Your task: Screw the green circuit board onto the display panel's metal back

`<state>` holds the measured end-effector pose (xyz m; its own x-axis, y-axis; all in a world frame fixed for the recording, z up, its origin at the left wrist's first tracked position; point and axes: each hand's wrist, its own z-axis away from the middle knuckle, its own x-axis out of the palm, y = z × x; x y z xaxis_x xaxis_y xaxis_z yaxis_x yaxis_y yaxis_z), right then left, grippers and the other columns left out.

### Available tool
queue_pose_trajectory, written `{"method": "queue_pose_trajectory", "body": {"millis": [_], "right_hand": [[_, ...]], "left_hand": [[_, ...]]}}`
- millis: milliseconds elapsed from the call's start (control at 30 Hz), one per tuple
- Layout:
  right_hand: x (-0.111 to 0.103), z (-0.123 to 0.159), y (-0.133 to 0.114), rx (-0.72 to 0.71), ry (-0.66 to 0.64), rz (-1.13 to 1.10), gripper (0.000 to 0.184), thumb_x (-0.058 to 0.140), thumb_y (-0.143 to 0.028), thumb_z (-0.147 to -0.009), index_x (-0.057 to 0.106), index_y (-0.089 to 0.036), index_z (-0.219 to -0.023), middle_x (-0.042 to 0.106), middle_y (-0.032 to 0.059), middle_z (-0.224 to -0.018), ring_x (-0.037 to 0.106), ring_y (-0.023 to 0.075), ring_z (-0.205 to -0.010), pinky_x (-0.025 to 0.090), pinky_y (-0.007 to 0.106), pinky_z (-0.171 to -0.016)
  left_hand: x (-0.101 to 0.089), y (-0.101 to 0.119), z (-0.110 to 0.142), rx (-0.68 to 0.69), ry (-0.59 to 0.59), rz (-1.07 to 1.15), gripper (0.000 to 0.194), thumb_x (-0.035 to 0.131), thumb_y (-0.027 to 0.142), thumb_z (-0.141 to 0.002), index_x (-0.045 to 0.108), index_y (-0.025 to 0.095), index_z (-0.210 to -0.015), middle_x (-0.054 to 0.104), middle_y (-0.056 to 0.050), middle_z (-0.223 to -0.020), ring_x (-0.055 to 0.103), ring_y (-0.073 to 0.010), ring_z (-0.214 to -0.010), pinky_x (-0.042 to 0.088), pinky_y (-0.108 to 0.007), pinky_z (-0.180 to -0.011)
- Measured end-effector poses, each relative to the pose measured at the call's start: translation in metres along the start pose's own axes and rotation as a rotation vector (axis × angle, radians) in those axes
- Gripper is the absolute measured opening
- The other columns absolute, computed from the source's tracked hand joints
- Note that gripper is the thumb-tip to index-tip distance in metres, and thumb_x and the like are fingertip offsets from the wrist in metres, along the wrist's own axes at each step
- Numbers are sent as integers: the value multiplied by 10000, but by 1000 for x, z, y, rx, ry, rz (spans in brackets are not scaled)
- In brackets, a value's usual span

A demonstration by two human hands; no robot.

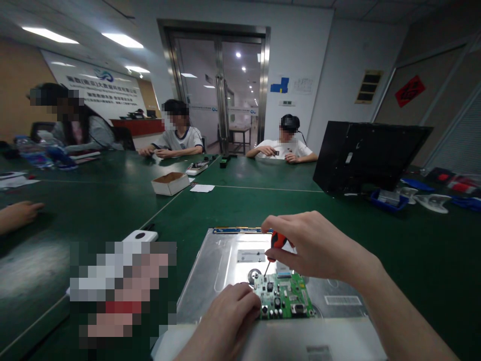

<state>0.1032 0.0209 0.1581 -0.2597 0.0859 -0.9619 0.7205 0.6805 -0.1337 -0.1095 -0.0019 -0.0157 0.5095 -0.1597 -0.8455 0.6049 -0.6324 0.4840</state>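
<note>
A red-and-black screwdriver point(277, 240) is gripped by my right hand point(304, 243), thumb and fingers closed around its handle. Its thin shaft slants down to the upper left corner of a green circuit board point(291, 291). Whether the tip sits in a screw is too small to tell. My left hand point(235, 311) holds the board's left edge with bent fingers, and its fingertips are partly hidden. Under the board lies the shiny metal back of a flat display panel point(203, 281), with a blue strip point(233, 231) along its far edge.
A black monitor point(370, 155) stands at the right beside a blue tray point(389, 200). Left of the panel lies a white device point(141, 235), partly pixelated. An open box point(171, 184) and paper point(202, 188) are farther out. Another person's hand point(20, 215) rests at left; several people sit around the green table point(240, 205).
</note>
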Motion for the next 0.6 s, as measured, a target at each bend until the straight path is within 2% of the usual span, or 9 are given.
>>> {"method": "queue_pose_trajectory", "body": {"millis": [133, 333, 600], "right_hand": [[0, 1, 0, 2, 7, 9, 144, 658, -268, -897, 580, -219, -1008, 700, -20, -844, 587, 141, -660, 297, 252, -552], [1, 1, 1, -3, 7, -11, 153, 665, -258, -894, 576, -221, -1014, 698, -24, -851, 589, 136, -669, 307, 252, -564], [1, 0, 1, 0, 7, 4, 148, 667, -268, -893, 587, -215, -1006, 698, -22, -858, 602, 142, -685, 309, 264, -565]], "left_hand": [[-6, 6, 2, -5, -17, 16, 186, 437, 102, -907, 581, 219, -895, 643, -61, -956, 591, -230, -871, 381, -293, -682], [-12, 13, 0, -46, -56, 15, 159, 500, 61, -821, 550, 202, -878, 645, -66, -927, 581, -244, -857, 368, -305, -665], [-9, 9, -1, -35, -79, 43, 99, 493, 113, -869, 548, 195, -872, 644, -60, -919, 564, -231, -847, 361, -298, -669]]}}
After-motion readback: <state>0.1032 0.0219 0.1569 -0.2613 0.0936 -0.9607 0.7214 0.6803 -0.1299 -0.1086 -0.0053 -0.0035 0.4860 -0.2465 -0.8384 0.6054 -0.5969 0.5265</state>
